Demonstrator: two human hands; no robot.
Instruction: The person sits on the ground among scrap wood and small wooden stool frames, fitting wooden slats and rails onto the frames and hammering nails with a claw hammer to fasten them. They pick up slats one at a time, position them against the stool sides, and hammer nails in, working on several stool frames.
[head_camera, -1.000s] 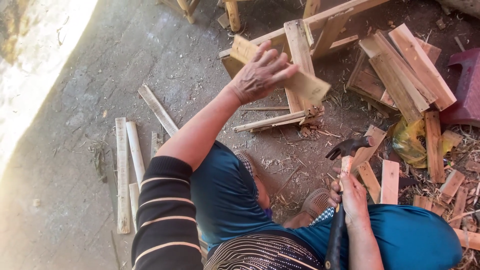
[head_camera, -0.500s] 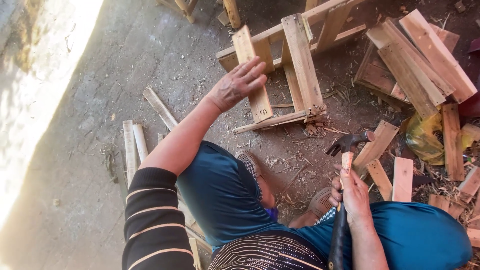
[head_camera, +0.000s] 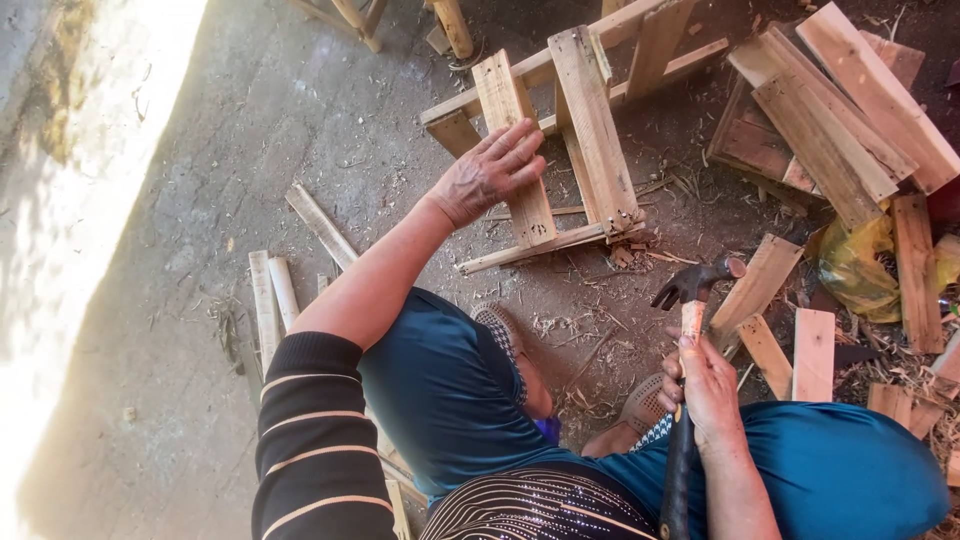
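Now left hand (head_camera: 490, 175) flat, grip open, on two-slat frame (head_camera: 560, 150); right hand (head_camera: 705, 385) grips one hammer (head_camera: 690, 300).

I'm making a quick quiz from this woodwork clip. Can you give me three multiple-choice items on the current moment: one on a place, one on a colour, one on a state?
1. Where does the left hand rest?
A. on a slat of the wooden frame
B. on the yellow bag
C. on the person's knee

2. What colour is the crumpled bag among the planks at the right?
A. blue
B. yellow
C. white

3. What is the state of the right hand?
A. open and empty
B. shut on the handle of the claw hammer
C. flat on the ground

Answers:
1 A: the fingers lie spread on the light slat at the near left of the frame.
2 B: the bag shows yellow beside the loose planks.
3 B: its grip wraps the handle, with the hammer head up above the fist.
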